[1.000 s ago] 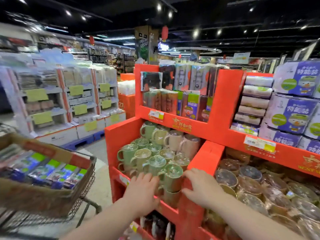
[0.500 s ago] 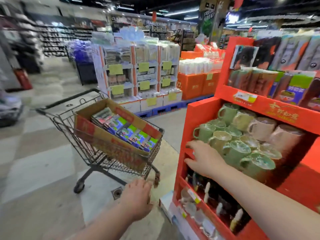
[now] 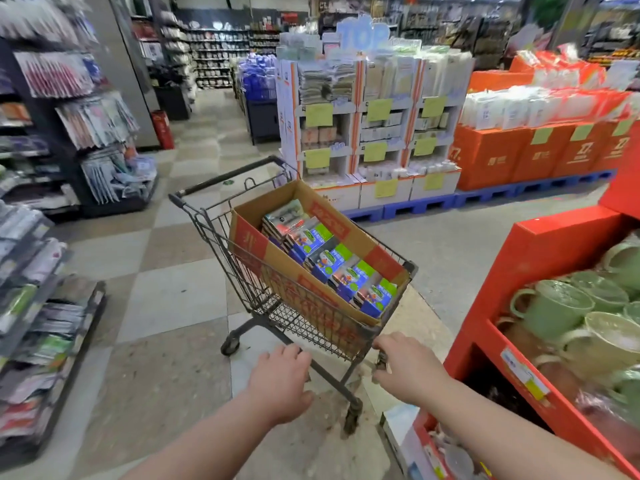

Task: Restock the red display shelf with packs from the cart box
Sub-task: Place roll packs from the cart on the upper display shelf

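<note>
A cardboard box [image 3: 257, 251] sits in a wire shopping cart [image 3: 202, 221] in the middle of the aisle. Inside it lies a row of blue and green packs [image 3: 330, 259]. The red display shelf [image 3: 540, 251] stands at the right, holding green and cream mugs [image 3: 554, 306]. My left hand [image 3: 280, 379] hovers just short of the cart's near side, fingers loosely bent and holding nothing. My right hand [image 3: 408, 368] is at the cart's near right corner, fingers and thumb spread either side of the wire, not closed on it.
Racks of hanging goods [image 3: 45, 306] line the left side. White display stands [image 3: 374, 133] and orange boxes [image 3: 512, 154] on blue pallets stand behind the cart. A red fire extinguisher [image 3: 162, 129] stands by a pillar. Tiled floor lies between me and the racks.
My view has swung left from the shelf to the cart. My right hand left the mugs, and both hands have come forward to the cart's near side.
</note>
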Available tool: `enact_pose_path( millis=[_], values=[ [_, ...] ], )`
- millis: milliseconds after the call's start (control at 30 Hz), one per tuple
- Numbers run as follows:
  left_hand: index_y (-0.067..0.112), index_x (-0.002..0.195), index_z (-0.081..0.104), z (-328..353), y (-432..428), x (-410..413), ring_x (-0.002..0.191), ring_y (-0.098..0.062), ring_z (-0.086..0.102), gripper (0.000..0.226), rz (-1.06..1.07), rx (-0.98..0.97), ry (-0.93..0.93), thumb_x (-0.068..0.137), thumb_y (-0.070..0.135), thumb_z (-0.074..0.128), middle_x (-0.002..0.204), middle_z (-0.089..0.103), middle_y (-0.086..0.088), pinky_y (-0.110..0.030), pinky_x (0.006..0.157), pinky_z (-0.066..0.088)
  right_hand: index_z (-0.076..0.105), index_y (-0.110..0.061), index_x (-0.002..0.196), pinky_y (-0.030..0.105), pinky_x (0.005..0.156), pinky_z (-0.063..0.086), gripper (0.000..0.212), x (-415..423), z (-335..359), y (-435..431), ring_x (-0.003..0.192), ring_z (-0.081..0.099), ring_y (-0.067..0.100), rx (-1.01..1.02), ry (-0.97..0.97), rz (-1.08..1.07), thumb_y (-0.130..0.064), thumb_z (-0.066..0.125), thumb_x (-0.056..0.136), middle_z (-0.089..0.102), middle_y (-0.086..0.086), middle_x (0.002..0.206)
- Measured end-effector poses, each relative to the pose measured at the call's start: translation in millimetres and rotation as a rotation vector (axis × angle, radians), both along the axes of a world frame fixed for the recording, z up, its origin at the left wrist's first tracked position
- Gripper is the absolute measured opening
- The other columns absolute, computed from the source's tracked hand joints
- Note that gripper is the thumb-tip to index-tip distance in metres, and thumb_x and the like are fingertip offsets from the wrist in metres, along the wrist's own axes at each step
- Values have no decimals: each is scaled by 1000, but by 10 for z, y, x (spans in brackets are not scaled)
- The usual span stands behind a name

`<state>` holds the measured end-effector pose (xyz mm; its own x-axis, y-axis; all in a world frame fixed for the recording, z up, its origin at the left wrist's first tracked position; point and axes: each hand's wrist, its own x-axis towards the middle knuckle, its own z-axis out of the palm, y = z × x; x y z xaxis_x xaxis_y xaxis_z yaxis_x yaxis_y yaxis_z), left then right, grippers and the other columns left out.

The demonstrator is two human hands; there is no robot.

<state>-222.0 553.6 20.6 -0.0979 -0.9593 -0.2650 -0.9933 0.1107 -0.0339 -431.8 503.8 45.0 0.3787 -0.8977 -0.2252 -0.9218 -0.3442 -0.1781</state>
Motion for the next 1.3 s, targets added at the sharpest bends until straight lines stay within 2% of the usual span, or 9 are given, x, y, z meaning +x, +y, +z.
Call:
enact_pose_path(
  millis=[133, 233, 267, 400, 667, 767, 900, 1067, 1300],
  values=[
    [19, 141, 33, 48, -552, 94, 132, -26, 34, 57, 13, -18, -2, 91, 43, 46, 141, 40, -4, -38, 107, 30, 46, -24, 127, 36, 97, 39, 40, 76, -218, -401, 123, 44, 25, 95, 20, 15, -33, 48, 87, 50, 2, 130],
    [20, 143, 32, 65, -940, 121, 133, -25, 34, 59, 20, -20, 6, 90, 42, 46, 142, 39, -3, -37, 107, 30, 43, -25, 106, 35, 90, 40, 20, 86, -328, -674, 119, 46, 27, 150, 52, 42, -33, 48, 89, 51, 4, 125],
    [20, 142, 32, 72, -1054, 120, 133, -25, 33, 59, 22, -16, 9, 90, 43, 47, 142, 39, -3, -38, 108, 30, 43, -24, 105, 35, 87, 40, 20, 82, -366, -755, 119, 47, 27, 168, 57, 48, -35, 49, 89, 51, 4, 124],
    [19, 140, 35, 164, -1469, 160, 130, -25, 36, 58, 28, -55, 23, 89, 43, 49, 139, 41, -3, -40, 109, 33, 48, -21, 121, 35, 92, 42, 39, 73, -512, -1034, 120, 48, 25, 221, 53, 42, -38, 51, 87, 52, 3, 127],
    [21, 139, 36, 271, -2228, 393, 130, -23, 39, 59, -4, -142, 60, 88, 47, 51, 137, 44, -1, -39, 107, 35, 46, -25, 128, 35, 98, 42, 45, 205, -636, -1478, 123, 48, 24, 299, 63, -4, -39, 51, 86, 49, 0, 132],
    [22, 139, 36, 174, -2487, 525, 130, -23, 39, 60, -31, -114, 69, 87, 48, 51, 138, 44, 0, -39, 108, 34, 46, -26, 129, 33, 97, 41, 45, 321, -659, -1644, 123, 48, 24, 285, 60, -51, -38, 50, 86, 50, 0, 132],
    [22, 139, 35, 2, -2807, 757, 130, -24, 39, 62, -96, -62, 54, 87, 50, 52, 137, 43, -1, -38, 107, 34, 49, -24, 121, 32, 85, 41, 40, 583, -668, -1928, 119, 50, 24, 256, 43, -134, -37, 50, 83, 52, 2, 125],
    [20, 142, 32, -130, -3227, 1201, 134, -25, 34, 63, -180, 9, 52, 88, 48, 50, 141, 39, -3, -40, 110, 29, 43, -27, 134, 32, 97, 42, 50, 1022, -626, -2364, 126, 46, 21, 263, -10, -247, -40, 52, 87, 47, -2, 135],
    [20, 142, 32, -271, -3752, 1792, 133, -25, 35, 66, -261, 60, 20, 87, 51, 51, 140, 40, -3, -41, 110, 30, 40, -29, 137, 30, 98, 42, 53, 1583, -664, -2782, 128, 45, 20, 277, -42, -369, -42, 53, 88, 45, -3, 140]
  ],
)
